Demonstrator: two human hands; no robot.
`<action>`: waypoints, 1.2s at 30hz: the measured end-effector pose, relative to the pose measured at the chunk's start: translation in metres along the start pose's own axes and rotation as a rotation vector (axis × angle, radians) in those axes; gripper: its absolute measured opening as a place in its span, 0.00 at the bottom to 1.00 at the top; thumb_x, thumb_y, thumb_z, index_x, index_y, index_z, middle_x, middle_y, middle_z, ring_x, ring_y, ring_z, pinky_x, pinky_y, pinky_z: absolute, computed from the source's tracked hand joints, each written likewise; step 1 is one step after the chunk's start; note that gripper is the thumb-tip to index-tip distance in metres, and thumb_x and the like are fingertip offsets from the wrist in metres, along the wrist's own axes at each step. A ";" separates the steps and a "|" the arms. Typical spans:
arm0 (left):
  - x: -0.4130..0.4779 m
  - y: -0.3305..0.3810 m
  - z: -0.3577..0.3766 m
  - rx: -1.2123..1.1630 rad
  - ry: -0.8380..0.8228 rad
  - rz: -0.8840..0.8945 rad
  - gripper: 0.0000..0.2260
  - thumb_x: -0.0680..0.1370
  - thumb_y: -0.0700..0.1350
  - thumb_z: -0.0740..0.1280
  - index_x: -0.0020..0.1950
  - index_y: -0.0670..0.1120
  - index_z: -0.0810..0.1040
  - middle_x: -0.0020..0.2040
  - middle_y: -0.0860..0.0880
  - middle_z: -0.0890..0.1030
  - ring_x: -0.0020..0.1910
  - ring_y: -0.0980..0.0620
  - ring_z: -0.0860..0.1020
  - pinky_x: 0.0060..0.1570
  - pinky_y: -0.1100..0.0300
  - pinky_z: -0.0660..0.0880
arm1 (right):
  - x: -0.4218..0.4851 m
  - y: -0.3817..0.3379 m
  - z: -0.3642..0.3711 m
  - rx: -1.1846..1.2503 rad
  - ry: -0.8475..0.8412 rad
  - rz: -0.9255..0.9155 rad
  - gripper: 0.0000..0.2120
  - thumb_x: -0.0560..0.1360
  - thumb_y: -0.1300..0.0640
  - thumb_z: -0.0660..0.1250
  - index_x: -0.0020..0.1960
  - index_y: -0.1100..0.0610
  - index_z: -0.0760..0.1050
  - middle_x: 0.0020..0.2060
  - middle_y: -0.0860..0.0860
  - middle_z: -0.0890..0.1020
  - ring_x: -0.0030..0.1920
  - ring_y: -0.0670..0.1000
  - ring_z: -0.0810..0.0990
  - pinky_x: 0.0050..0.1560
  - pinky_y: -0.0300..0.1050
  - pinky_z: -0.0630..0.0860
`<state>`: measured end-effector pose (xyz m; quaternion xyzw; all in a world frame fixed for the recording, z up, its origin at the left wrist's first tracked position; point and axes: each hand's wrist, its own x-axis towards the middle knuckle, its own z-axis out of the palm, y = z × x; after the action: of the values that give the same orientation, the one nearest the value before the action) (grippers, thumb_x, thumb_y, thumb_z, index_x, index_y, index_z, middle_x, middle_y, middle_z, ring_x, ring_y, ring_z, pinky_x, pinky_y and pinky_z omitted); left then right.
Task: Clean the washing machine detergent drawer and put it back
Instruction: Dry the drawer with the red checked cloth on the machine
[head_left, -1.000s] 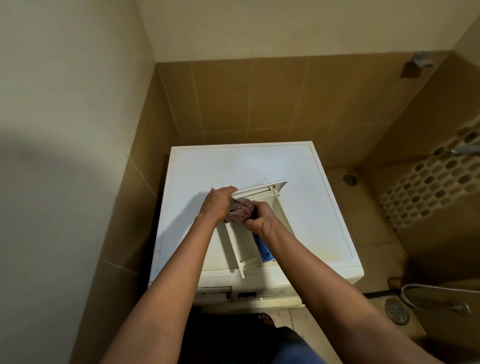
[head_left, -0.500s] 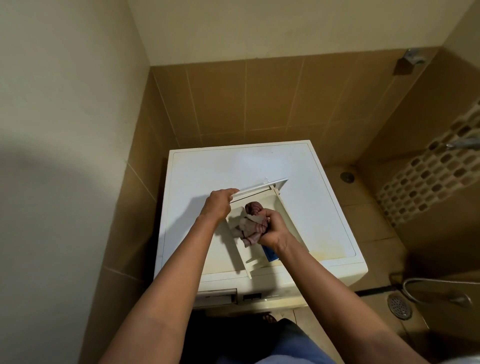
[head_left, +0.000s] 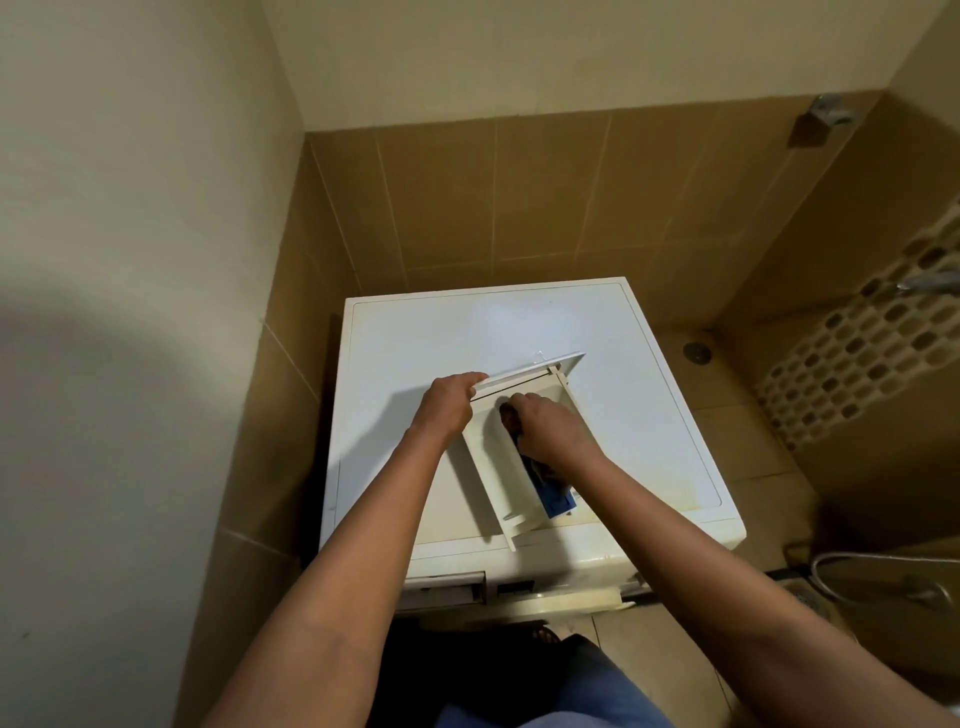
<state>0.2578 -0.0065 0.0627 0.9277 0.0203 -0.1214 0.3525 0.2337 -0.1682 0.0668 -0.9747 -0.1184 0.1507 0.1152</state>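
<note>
Left hand (head_left: 448, 404) closed on the far-left corner of the drawer (head_left: 491, 467), which lies on top of the washing machine (head_left: 649, 415). Drawer looks light, stiff, likely slick plastic; best held by its front panel or side walls. Right hand (head_left: 550, 431) clenched on a cloth (head_left: 511, 415), pressed into a compartment.

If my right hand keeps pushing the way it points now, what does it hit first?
Most likely the front panel of the cream plastic detergent drawer: the right hand, holding a dark cloth, points toward it. Depth is hard to judge.
</note>
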 end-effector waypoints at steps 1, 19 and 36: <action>0.000 0.000 0.001 0.005 0.005 0.002 0.26 0.77 0.30 0.53 0.69 0.50 0.75 0.59 0.43 0.79 0.58 0.44 0.77 0.45 0.59 0.71 | 0.004 -0.002 -0.002 -0.041 -0.032 -0.002 0.23 0.72 0.61 0.64 0.67 0.56 0.68 0.58 0.55 0.77 0.56 0.58 0.77 0.49 0.48 0.74; 0.000 0.002 0.008 0.020 0.110 0.006 0.23 0.78 0.32 0.55 0.68 0.49 0.76 0.59 0.45 0.81 0.59 0.45 0.77 0.54 0.57 0.72 | -0.025 -0.018 0.034 -0.233 0.060 0.056 0.28 0.75 0.47 0.60 0.71 0.58 0.60 0.71 0.54 0.65 0.63 0.63 0.68 0.59 0.54 0.64; -0.002 0.005 0.012 0.035 0.185 0.000 0.24 0.76 0.30 0.55 0.67 0.47 0.77 0.58 0.45 0.82 0.59 0.45 0.77 0.55 0.59 0.71 | -0.001 0.025 0.038 -0.273 -0.081 -0.135 0.32 0.73 0.43 0.59 0.73 0.54 0.61 0.74 0.53 0.64 0.77 0.56 0.42 0.73 0.63 0.35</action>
<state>0.2538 -0.0180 0.0573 0.9409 0.0506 -0.0356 0.3330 0.2255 -0.1853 0.0256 -0.9642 -0.2077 0.1643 -0.0133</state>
